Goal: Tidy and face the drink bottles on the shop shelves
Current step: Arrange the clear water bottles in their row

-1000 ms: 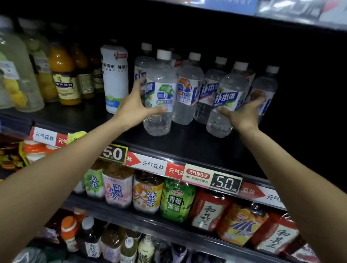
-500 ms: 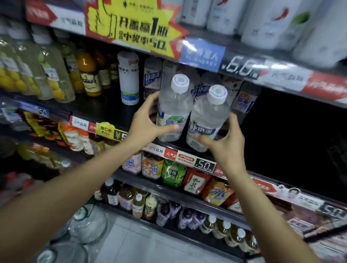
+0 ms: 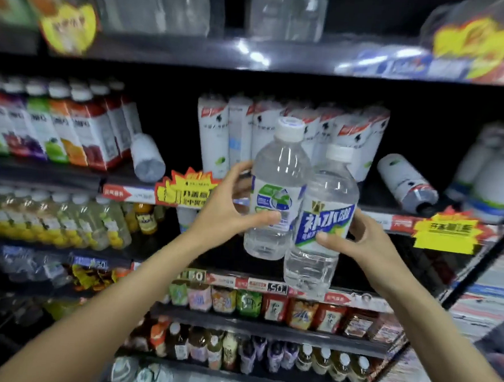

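My left hand (image 3: pixel 227 208) grips a clear water bottle with a green and white label (image 3: pixel 277 189), held upright in the air in front of the shelves. My right hand (image 3: pixel 357 241) grips a second clear bottle with a blue label (image 3: pixel 321 224), touching the first and slightly lower. Both have white caps and sit off any shelf. Behind them stands a row of white sleeved bottles (image 3: pixel 215 135) on the upper shelf.
Two white bottles lie on their sides on that shelf, one at the left (image 3: pixel 148 158) and one at the right (image 3: pixel 407 182). Juice bottles (image 3: pixel 57 125) fill the upper left. Yellow promo tags (image 3: pixel 186 191) hang on the shelf rail (image 3: pixel 376 219). Lower shelves hold tea bottles (image 3: pixel 250 303).
Both hands have lifted the two water bottles off their shelf and raised them. My view has tilted up, so a higher shelf with white bottles is now behind them.
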`<act>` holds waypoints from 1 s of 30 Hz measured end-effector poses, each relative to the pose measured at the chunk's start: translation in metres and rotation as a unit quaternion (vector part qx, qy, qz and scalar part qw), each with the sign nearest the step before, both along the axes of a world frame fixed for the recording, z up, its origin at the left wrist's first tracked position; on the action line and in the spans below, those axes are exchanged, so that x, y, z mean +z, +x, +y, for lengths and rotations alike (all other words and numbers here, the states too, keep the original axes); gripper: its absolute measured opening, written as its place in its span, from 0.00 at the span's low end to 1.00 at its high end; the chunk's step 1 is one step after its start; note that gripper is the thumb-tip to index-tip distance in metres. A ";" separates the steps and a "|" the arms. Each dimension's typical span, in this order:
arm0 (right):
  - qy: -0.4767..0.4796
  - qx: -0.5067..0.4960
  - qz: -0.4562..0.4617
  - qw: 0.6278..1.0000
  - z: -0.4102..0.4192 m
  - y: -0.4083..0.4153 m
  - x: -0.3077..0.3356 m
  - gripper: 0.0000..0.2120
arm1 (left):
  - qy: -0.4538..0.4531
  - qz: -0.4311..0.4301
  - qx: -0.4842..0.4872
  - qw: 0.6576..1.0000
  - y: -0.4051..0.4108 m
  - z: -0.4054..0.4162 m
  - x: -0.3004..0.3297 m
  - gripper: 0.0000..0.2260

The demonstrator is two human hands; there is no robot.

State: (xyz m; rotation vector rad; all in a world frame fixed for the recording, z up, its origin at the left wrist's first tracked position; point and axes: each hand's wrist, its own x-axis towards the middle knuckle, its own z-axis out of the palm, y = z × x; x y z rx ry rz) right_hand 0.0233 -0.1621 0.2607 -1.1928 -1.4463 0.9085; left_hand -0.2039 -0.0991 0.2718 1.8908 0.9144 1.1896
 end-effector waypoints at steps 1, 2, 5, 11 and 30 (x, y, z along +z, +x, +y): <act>0.019 -0.001 0.001 1.000 0.001 0.002 0.015 0.28 | 0.009 -0.008 -0.007 1.000 0.002 0.000 0.018 0.34; 0.040 -0.006 0.006 0.999 0.002 0.004 0.030 0.30 | 0.022 -0.016 -0.011 1.000 0.004 0.001 0.035 0.34; 0.106 -0.035 0.033 0.993 0.016 0.015 0.076 0.31 | 0.089 -0.044 -0.002 0.995 0.019 0.010 0.085 0.32; 0.219 -0.059 0.059 0.972 0.062 0.036 0.171 0.31 | 0.220 -0.080 0.031 0.972 0.053 0.056 0.171 0.37; 0.188 -0.162 -0.070 0.966 0.234 0.064 0.274 0.32 | 0.219 -0.003 0.220 0.951 0.119 0.182 0.245 0.37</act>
